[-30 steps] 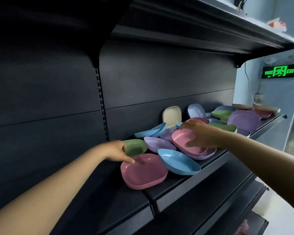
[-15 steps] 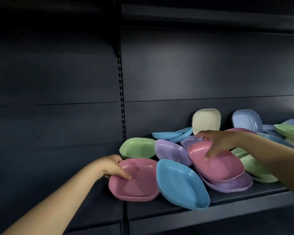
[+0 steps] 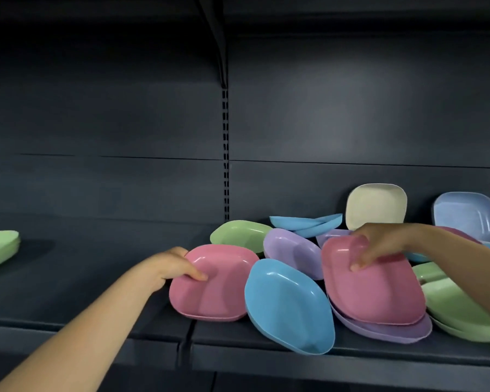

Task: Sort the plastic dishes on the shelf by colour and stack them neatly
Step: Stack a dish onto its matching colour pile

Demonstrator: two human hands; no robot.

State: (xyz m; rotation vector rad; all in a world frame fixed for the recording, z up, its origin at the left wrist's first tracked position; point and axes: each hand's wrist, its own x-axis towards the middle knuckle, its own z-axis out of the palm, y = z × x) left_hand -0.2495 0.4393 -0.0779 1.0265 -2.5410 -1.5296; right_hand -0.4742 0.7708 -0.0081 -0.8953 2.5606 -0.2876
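Reaching onto a dark shelf (image 3: 266, 343), a person works with both bare hands among scattered pastel plastic dishes. The left hand (image 3: 170, 265) has its grip clamped on the rim of a pink dish (image 3: 221, 290) lying flat near the shelf's front edge, thumb inside the bowl. The right hand (image 3: 379, 244) has its grip closed on the back rim of a second pink dish (image 3: 379, 295), which sits tilted on top of a purple dish (image 3: 393, 332).

Between the two pink dishes, a blue dish (image 3: 289, 306) leans at the front edge. Behind them lie a green dish (image 3: 239, 234), another purple dish (image 3: 291, 251) and two nested blue dishes (image 3: 306, 223); a cream dish (image 3: 376, 206) and a pale blue dish (image 3: 467, 216) stand propped against the back wall. More green dishes (image 3: 458, 309) pile toward the right end.

Sorting looks barely begun: only a small green stack (image 3: 0, 246) sits apart at the far left end, while most colours remain mixed. Pairing the two pinks appears to be the step in hand.
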